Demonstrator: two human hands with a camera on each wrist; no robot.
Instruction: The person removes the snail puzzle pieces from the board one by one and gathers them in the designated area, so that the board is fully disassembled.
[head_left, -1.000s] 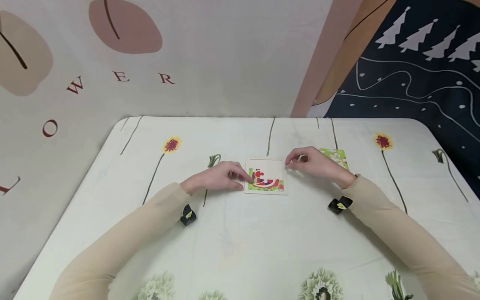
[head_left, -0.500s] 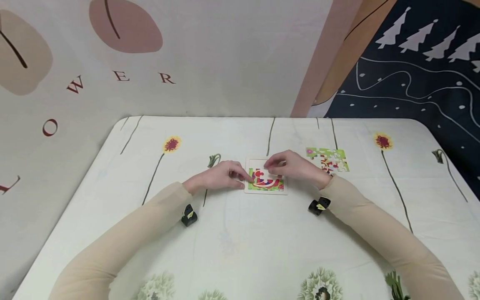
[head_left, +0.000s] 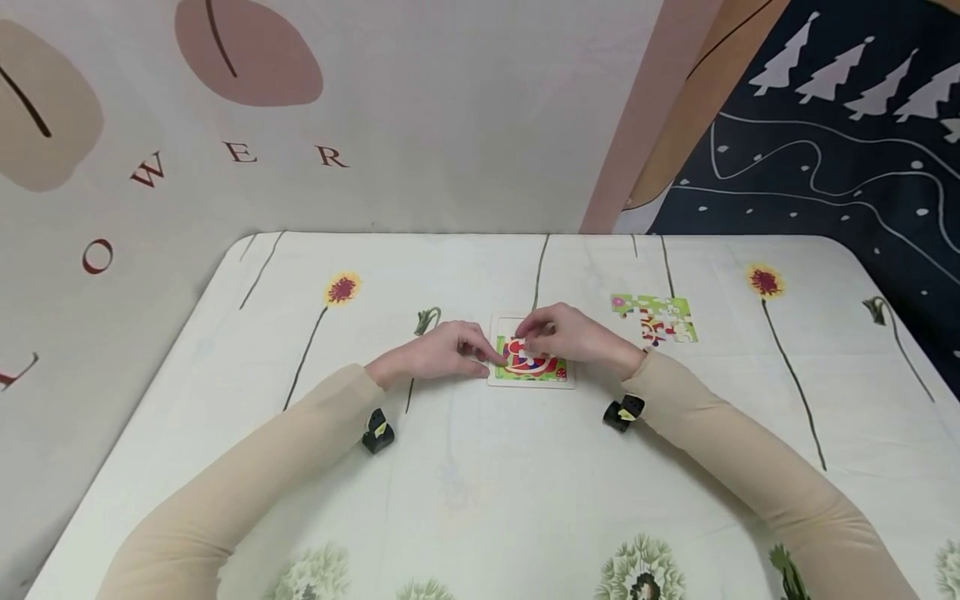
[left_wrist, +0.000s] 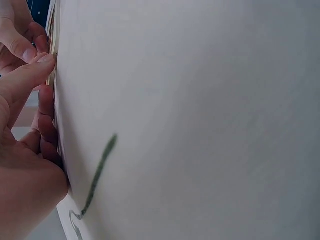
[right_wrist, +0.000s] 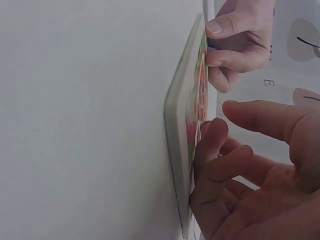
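A square jigsaw puzzle board with a pale frame lies on the table, partly filled with red, blue and green pieces. My left hand is at its left side, index finger stretched onto the pieces and thumb by the frame's edge. My right hand reaches over the board from the right and covers its upper right part. In the right wrist view, the right thumb stands apart from the fingers, whose tips touch the puzzle face; no piece shows between them. The left wrist view shows the left hand against the board's edge.
Several loose puzzle pieces, green and red, lie grouped right of the board, beyond the right forearm. A white flower-printed cloth covers the table. Printed fabric hangs behind its far edge. Black cameras sit at both wrists.
My right hand has moved left from beside the board's right edge to over the pieces, uncovering more loose pieces at the right. My left hand has stayed in place.
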